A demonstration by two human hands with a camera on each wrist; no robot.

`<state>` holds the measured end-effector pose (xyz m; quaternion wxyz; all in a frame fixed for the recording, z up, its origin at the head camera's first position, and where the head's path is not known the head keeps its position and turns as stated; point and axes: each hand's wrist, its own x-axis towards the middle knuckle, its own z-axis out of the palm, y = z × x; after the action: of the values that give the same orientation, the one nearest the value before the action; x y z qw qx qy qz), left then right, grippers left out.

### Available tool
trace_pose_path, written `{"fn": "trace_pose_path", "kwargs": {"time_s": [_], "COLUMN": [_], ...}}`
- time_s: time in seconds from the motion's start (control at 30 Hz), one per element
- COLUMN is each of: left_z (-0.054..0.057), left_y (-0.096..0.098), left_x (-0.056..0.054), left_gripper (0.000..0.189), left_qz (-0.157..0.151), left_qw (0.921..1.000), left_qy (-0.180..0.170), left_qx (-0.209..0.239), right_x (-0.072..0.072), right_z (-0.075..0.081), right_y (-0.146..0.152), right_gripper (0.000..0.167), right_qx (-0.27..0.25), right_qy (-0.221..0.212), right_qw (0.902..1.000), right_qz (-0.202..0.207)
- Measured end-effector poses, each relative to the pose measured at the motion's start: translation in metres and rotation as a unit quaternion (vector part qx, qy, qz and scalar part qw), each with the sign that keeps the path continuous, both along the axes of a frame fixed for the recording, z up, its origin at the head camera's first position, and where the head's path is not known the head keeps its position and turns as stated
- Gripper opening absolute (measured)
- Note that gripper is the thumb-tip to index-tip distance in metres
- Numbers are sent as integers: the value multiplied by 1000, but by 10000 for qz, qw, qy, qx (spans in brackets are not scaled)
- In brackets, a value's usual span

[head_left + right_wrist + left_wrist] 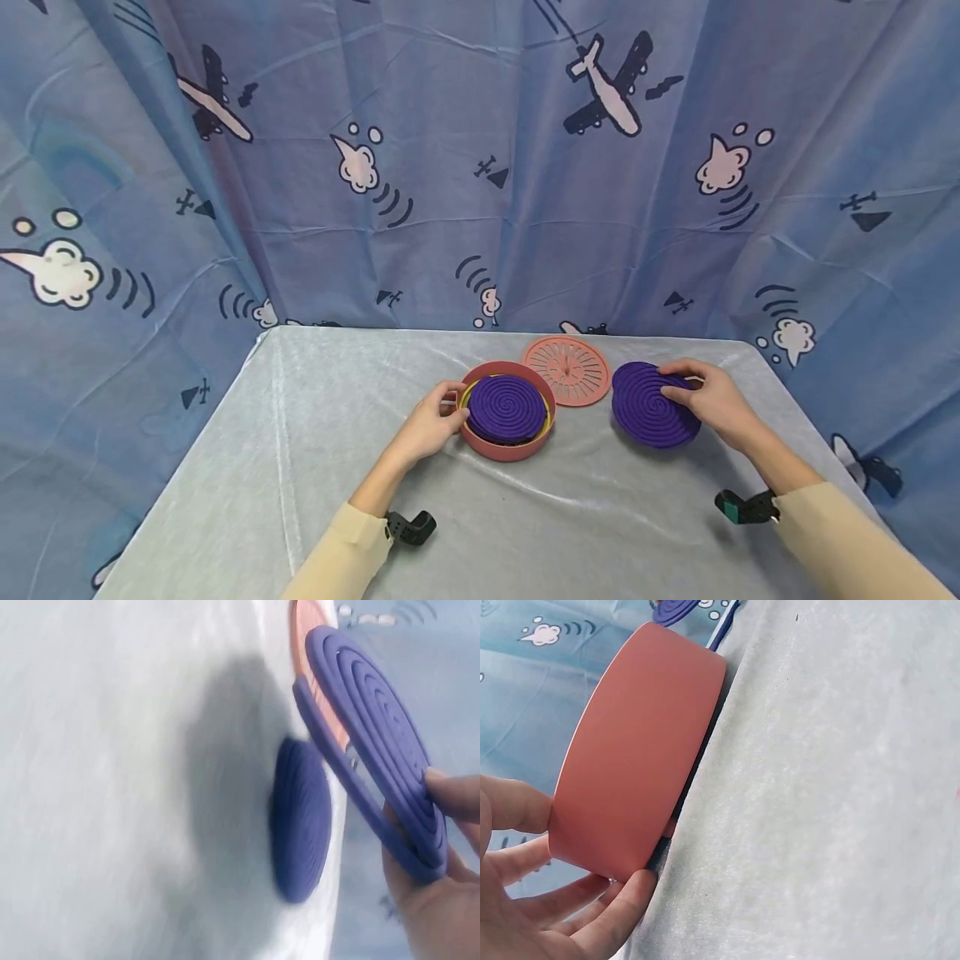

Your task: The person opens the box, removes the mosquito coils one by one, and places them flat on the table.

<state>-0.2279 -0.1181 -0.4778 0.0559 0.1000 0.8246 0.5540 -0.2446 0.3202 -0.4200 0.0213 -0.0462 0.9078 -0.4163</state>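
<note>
My right hand (712,402) pinches a purple mosquito coil (382,724) between thumb and fingers, raised above the table. Its outer strand stands apart from the rest of the spiral in the right wrist view. Below it on the tabletop lies more purple coil (301,821). My left hand (433,425) grips the left side of a round salmon-red container (641,742), thumb near the rim and fingers lower on the outer wall. Inside the container, a purple coil (507,408) lies flat, with a yellow edge (550,422) showing around it.
A salmon slotted round lid (567,371) lies on the table behind and right of the container. A grey-white cloth covers the table (525,525). Blue printed curtains (450,167) hang behind and along both sides.
</note>
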Motion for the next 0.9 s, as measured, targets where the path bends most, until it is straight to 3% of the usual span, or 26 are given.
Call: {"fn": "trace_pose_path", "kwargs": {"time_s": [0.5,0.9], "left_z": [0,1], "left_y": [3,-1], "left_x": [1,2], "left_gripper": [40,40], "left_qz": [-43,-49], "left_qw": [10000,10000], "left_qy": [-57,-41], "left_qx": [-44,-26], "right_x": [17,18], "right_z": [-28,-40], "right_y": [86,104], "right_gripper": [49,49], "right_qx": [466,614], "right_qy": [54,-99], "right_qw": [9953,9937], "right_qz": [-847,-931]}}
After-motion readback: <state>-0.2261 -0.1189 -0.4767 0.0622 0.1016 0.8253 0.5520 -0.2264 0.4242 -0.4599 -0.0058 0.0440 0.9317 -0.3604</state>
